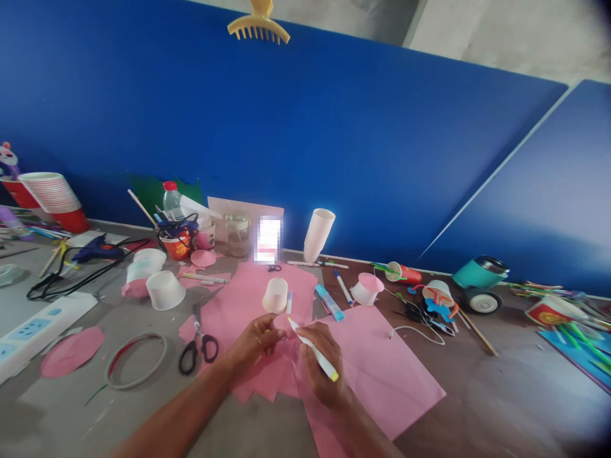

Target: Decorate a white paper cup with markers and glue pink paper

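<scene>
In my right hand (325, 356) is a white marker (317, 356) with a yellow end, its tip slanting up and left. My left hand (258, 340) pinches a small piece of pink paper (285, 326) right by the marker's tip. Pink paper sheets (248, 292) lie spread beneath both hands. Just beyond them stands a white paper cup (275, 295). Black-handled scissors (198, 346) rest left of my left hand. A blue glue stick (329, 302) and a blue-capped marker (342, 287) lie past my right hand.
At left are a tape ring (137, 360), a white power strip (42, 327) and stacked cups (57, 200). A blurred bright screen (268, 240) and a tall white cup stack (319, 235) stand at the back. Cables (420, 315) and a teal bottle (481, 273) lie right.
</scene>
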Demonstrator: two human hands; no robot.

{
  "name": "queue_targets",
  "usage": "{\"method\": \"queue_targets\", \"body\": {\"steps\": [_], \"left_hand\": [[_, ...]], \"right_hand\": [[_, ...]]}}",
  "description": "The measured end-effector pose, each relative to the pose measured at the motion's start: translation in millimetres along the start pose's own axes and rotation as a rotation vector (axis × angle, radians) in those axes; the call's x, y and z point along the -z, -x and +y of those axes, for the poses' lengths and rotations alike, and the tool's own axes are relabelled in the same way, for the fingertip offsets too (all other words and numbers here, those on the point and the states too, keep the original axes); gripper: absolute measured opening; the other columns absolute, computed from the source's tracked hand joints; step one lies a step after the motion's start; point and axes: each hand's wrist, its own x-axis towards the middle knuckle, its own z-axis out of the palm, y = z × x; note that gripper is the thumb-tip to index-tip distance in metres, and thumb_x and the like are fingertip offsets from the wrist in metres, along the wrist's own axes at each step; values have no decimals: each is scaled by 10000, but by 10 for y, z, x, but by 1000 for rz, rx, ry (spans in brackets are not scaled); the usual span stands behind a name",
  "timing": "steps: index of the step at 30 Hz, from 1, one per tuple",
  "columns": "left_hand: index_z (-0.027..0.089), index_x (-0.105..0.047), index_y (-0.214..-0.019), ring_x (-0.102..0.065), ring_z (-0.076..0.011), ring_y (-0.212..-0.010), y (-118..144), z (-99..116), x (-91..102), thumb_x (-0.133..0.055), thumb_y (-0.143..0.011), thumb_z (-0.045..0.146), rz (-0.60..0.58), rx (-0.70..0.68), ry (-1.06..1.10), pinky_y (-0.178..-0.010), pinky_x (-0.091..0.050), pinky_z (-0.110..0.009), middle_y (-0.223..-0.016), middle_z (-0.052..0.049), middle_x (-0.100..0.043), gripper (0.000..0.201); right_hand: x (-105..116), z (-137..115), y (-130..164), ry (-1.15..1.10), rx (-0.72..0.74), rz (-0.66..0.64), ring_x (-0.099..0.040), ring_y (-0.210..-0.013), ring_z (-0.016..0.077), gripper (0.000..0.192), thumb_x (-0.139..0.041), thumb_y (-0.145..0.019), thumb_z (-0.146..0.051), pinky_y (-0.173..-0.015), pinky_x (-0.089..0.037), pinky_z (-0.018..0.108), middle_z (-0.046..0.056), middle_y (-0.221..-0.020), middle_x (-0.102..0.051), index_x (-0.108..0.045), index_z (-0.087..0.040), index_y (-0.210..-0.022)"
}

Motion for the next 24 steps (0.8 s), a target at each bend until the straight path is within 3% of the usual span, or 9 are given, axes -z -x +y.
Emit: {"method": "queue_targets", "body": {"steps": [24], "left_hand": [[141, -671, -738, -314, -48, -448, 0, 8, -3, -835, -653, 404, 5, 10, 23, -464, -224, -212, -512, 60, -439, 322]], "right_hand": [[0, -39, -26, -29, 18, -25, -644, -780, 229, 315, -506, -850, -106, -699, -531, 402, 56, -905, -715, -632, -255, -1096]]}}
